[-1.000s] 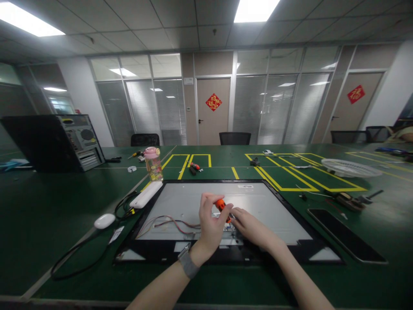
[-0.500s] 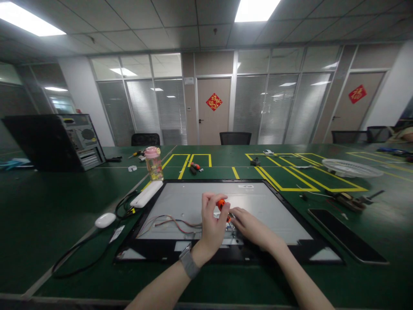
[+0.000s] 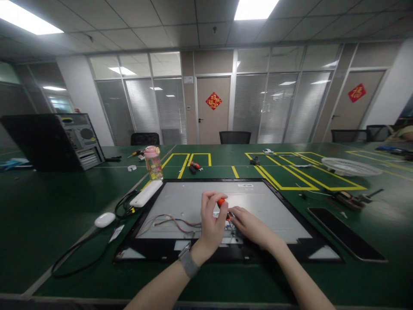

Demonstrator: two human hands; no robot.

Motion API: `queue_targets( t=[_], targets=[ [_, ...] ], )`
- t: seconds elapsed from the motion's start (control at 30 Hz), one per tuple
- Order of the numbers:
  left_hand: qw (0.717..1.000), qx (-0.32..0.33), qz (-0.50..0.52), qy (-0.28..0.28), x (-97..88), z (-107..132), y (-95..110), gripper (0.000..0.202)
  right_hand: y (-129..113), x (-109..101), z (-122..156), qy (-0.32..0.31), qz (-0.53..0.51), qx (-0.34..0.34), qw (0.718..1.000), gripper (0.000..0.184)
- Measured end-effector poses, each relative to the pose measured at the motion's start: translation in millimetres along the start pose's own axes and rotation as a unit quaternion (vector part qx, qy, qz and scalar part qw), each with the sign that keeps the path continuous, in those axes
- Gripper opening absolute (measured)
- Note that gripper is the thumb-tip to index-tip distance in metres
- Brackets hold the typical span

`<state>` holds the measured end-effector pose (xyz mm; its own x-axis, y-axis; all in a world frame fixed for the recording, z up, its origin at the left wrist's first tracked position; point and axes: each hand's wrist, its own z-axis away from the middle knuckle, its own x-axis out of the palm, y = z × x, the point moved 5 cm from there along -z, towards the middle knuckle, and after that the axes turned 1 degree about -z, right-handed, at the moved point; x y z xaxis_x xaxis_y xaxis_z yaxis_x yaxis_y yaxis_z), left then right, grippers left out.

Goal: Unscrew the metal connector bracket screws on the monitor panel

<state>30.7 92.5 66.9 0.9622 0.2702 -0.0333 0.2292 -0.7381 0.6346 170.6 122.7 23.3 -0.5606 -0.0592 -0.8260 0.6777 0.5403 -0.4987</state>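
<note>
A flat display panel (image 3: 174, 196), grey with a black border, lies on the green table in front of me. Above its near middle part, my left hand (image 3: 211, 226) is closed on the orange and black handle of a screwdriver (image 3: 221, 202), which stands roughly upright. My right hand (image 3: 251, 226) reaches in from the right, its fingers closed around the lower part of the screwdriver. Small metal parts below are half hidden by the hands. Thin coloured wires (image 3: 179, 221) run across the panel to the left of my left hand.
Left of the panel are a white bar-shaped device (image 3: 146, 194), black cables (image 3: 80, 247), a white mouse (image 3: 105, 220) and a pink-lidded bottle (image 3: 154, 165). A computer case (image 3: 41, 140) stands far left. At right lies a long black slab (image 3: 345, 234), with a white ring-shaped frame (image 3: 350, 166) behind.
Both hands keep nearly the same place on the screwdriver. The view has shifted very slightly.
</note>
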Motion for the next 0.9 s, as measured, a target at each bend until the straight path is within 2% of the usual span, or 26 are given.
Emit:
queue_targets(
  t=[0.23, 0.47, 0.6, 0.77, 0.9],
  targets=[
    [1.000, -0.011, 0.006, -0.014, 2.7, -4, 2, 0.023, -2, -1, 1, 0.007, -0.001, -0.001, 1.000, 0.027],
    [0.990, -0.093, 0.102, -0.018, 6.5, 1, -11, 0.032, -2, -1, 1, 0.001, -0.004, -0.008, 1.000, 0.026],
    [0.993, -0.078, 0.088, -0.020, 5.6, 0, -9, 0.031, -2, -1, 1, 0.000, -0.004, -0.006, 1.000, 0.026],
    [0.999, -0.021, 0.029, -0.020, 3.3, -4, -2, 0.019, -2, 0, 1, -0.002, -0.003, -0.003, 1.000, 0.027],
    [0.999, -0.016, 0.021, -0.019, 2.7, -4, -1, 0.016, -2, 0, 1, -0.004, -0.002, -0.003, 1.000, 0.026]
  ],
)
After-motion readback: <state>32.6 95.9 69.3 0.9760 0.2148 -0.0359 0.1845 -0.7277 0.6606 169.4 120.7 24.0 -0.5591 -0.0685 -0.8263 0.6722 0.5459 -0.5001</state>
